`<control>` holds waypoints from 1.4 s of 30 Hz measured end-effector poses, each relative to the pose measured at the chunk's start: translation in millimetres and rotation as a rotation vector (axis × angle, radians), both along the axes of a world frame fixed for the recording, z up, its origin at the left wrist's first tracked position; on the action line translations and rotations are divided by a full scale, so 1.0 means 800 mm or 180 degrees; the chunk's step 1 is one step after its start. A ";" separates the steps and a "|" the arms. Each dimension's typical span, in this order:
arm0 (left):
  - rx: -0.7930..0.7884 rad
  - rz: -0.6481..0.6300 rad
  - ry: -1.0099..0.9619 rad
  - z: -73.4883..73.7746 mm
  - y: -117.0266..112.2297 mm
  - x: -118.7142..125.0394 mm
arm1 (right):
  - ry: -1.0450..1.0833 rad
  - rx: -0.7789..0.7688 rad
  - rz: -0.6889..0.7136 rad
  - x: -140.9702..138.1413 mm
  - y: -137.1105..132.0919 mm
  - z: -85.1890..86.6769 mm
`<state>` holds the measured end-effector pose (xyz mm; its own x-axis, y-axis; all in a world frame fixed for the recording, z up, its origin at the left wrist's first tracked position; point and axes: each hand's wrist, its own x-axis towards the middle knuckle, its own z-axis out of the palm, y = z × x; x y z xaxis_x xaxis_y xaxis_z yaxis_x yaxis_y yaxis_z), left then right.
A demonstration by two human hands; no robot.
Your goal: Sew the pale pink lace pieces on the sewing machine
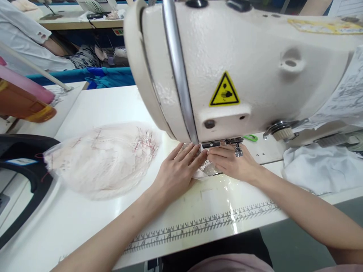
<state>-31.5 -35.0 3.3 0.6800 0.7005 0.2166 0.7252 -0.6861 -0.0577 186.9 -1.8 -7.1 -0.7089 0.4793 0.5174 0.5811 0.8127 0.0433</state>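
Observation:
My left hand lies flat, its fingers stretched over a small piece of white lace fabric under the head of a sewing machine. Close by on the right, my right hand has its fingers bent and pressed together at the edge of the same lace. The needle and presser foot are hidden behind the machine head and my fingers. A loose heap of pale sheer lace pieces with red thread ends rests on the table to the left.
White cloth is bunched at the right. Along the table's front edge runs a printed ruler scale. A green object lies behind my right hand. Thread cones and a black curved frame stand left. Another person's sleeve shows beyond.

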 end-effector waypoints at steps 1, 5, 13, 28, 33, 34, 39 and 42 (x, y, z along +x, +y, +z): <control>0.0011 0.0005 -0.0016 -0.001 0.000 0.000 | -0.0015 -0.0022 -0.0021 0.000 0.000 0.001; 0.0003 0.0079 -0.0028 -0.003 0.002 0.001 | -0.0110 -0.0177 0.0023 0.002 0.002 0.006; 0.0269 -0.0215 -0.0166 0.000 -0.005 0.001 | -0.0143 0.0053 -0.0004 -0.001 -0.001 0.007; 0.0024 -0.0497 -0.0202 0.004 0.016 -0.027 | -0.0073 0.0029 0.0089 -0.026 -0.017 -0.006; 0.0139 -0.0380 -0.0064 0.004 0.012 -0.022 | -0.0085 0.0061 0.0075 -0.026 -0.018 -0.003; 0.0167 -0.0360 -0.0024 0.004 0.011 -0.021 | -0.0092 0.0081 0.0072 -0.025 -0.017 -0.003; 0.0222 -0.0224 0.0043 0.003 0.007 -0.016 | -0.0053 0.0178 0.0072 -0.022 -0.015 -0.002; 0.0178 -0.0139 0.0037 0.001 0.005 -0.014 | -0.0016 0.0225 0.0084 -0.020 -0.014 -0.002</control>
<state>-43.0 -30.6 3.9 0.7123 0.6572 0.2465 0.6938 -0.7125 -0.1051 170.6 -13.3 -8.8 -0.7234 0.4229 0.5457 0.5592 0.8225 0.1039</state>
